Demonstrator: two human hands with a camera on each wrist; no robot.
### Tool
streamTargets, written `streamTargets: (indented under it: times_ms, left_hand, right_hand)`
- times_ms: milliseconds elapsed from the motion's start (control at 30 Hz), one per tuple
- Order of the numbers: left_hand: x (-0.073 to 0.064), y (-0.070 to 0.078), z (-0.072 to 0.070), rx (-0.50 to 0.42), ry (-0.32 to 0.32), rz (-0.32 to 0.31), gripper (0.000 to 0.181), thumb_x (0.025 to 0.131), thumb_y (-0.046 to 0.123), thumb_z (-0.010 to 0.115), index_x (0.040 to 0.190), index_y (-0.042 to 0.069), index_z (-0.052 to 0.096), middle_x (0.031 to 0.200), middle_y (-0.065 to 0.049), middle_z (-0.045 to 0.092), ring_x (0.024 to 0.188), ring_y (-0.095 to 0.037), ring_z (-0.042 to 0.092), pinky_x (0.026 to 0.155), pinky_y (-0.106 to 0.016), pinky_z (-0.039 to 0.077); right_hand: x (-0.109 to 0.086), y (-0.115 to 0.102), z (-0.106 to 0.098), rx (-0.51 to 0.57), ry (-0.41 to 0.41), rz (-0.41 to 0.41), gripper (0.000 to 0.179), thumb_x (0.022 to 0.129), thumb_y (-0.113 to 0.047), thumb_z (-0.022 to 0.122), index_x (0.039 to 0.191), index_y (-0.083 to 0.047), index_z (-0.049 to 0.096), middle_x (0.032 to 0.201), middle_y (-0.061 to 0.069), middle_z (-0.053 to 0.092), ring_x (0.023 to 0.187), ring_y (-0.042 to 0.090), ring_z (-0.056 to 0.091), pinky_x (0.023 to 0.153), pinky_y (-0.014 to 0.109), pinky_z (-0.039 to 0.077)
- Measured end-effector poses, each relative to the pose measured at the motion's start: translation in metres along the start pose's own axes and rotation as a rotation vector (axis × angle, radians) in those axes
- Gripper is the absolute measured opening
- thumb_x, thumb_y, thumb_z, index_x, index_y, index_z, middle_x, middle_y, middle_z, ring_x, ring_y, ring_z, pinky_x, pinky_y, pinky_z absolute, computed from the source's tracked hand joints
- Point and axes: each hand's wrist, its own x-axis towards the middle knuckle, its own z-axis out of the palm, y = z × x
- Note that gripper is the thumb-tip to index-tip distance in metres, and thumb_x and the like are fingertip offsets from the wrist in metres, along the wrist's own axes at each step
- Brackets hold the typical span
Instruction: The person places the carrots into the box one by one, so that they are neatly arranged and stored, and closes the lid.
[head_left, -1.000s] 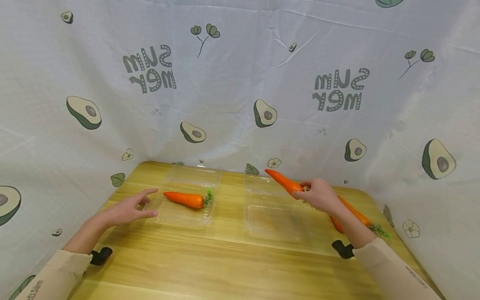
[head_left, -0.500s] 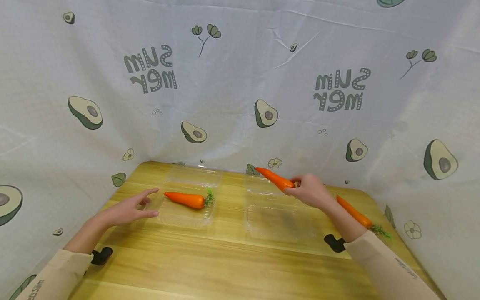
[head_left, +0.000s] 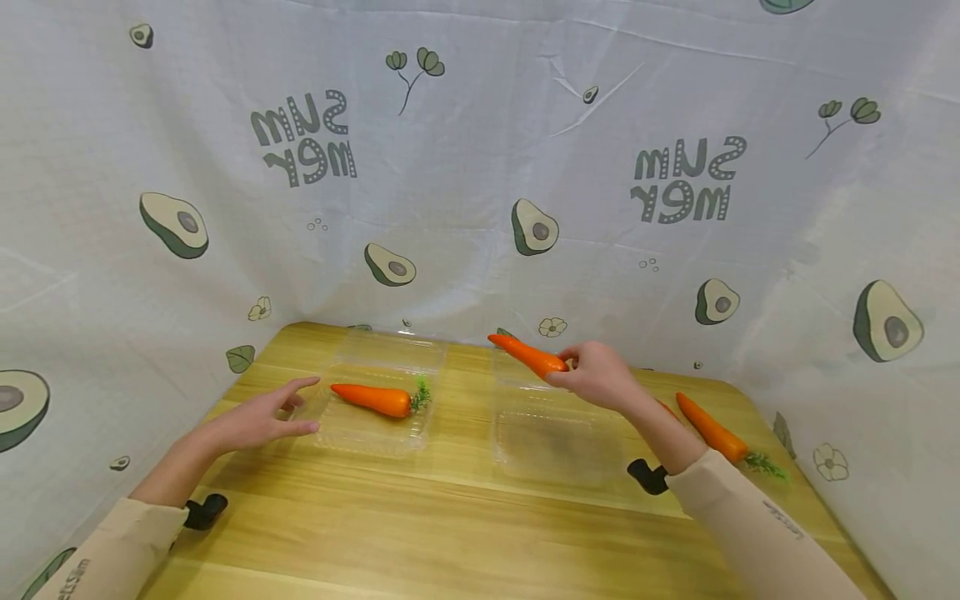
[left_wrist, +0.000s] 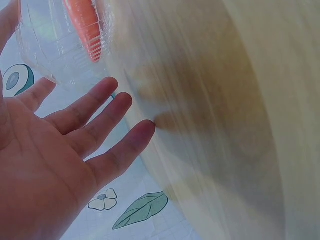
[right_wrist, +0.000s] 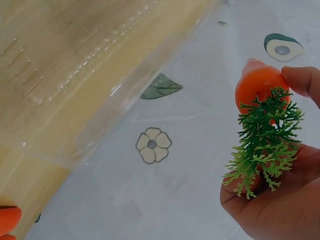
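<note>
My right hand (head_left: pixel 600 375) pinches an orange carrot (head_left: pixel 528 356) by its thick end, above the right-hand clear plastic container (head_left: pixel 547 467). The carrot's tip points up and left; its green leafy top (right_wrist: pixel 265 145) shows in the right wrist view, against my palm. At the left, my left hand (head_left: pixel 258 417) has its fingers spread beside the left-hand clear plastic container (head_left: pixel 367 442). Inside that container lies another carrot (head_left: pixel 375 400), tip toward my left hand. In the left wrist view the left hand (left_wrist: pixel 65 150) holds nothing.
On the right of the wooden table (head_left: pixel 420 533) another carrot (head_left: pixel 708 425) with leaves lies past my right forearm, with a bit of orange showing beside it. Both containers have their lids folded back toward the printed curtain (head_left: pixel 450 167).
My right hand has moved left with the carrot, from the table's right side to over the right-hand container. The left hand has stayed in place.
</note>
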Motion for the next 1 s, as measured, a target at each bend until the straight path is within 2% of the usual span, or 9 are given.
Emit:
streamTargets:
  times_ms: [333, 500, 733, 1000]
  left_hand:
    - [-0.001, 0.0, 0.0, 0.0, 0.001, -0.002, 0.084, 0.095, 0.041, 0.069, 0.158, 0.006, 0.025, 0.137, -0.031, 0.052, 0.125, -0.046, 0.053, 0.098, -0.063, 0.045]
    - [-0.001, -0.001, -0.001, 0.0, -0.001, -0.002, 0.084, 0.095, 0.041, 0.068, 0.158, 0.006, 0.025, 0.137, -0.03, 0.052, 0.125, -0.045, 0.053, 0.098, -0.063, 0.045]
    - [-0.002, 0.001, -0.001, -0.002, -0.004, 0.004, 0.084, 0.096, 0.04, 0.068, 0.158, 0.005, 0.025, 0.136, -0.03, 0.053, 0.124, -0.045, 0.054, 0.097, -0.062, 0.045]
    - [-0.002, 0.002, -0.001, 0.008, -0.005, -0.002, 0.085, 0.096, 0.042, 0.068, 0.158, 0.005, 0.024, 0.137, -0.03, 0.053, 0.125, -0.045, 0.053, 0.099, -0.063, 0.045]
  right_hand:
    - [0.01, -0.016, 0.012, -0.022, -0.018, -0.046, 0.036, 0.084, -0.026, 0.07, 0.109, -0.001, 0.074, 0.076, 0.004, 0.063, 0.054, 0.015, 0.049, 0.052, 0.027, 0.039]
    - [0.015, -0.023, 0.016, -0.025, -0.024, -0.073, 0.03, 0.084, -0.025, 0.07, 0.104, -0.003, 0.074, 0.065, 0.001, 0.054, 0.049, 0.013, 0.042, 0.049, 0.025, 0.033]
    - [0.02, -0.035, 0.021, -0.041, -0.05, -0.093, 0.033, 0.083, -0.027, 0.07, 0.107, -0.004, 0.074, 0.066, 0.0, 0.055, 0.05, 0.012, 0.043, 0.048, 0.025, 0.034]
    - [0.024, -0.048, 0.025, -0.062, -0.068, -0.116, 0.031, 0.084, -0.026, 0.071, 0.104, -0.004, 0.074, 0.062, -0.002, 0.05, 0.048, 0.012, 0.04, 0.049, 0.025, 0.032]
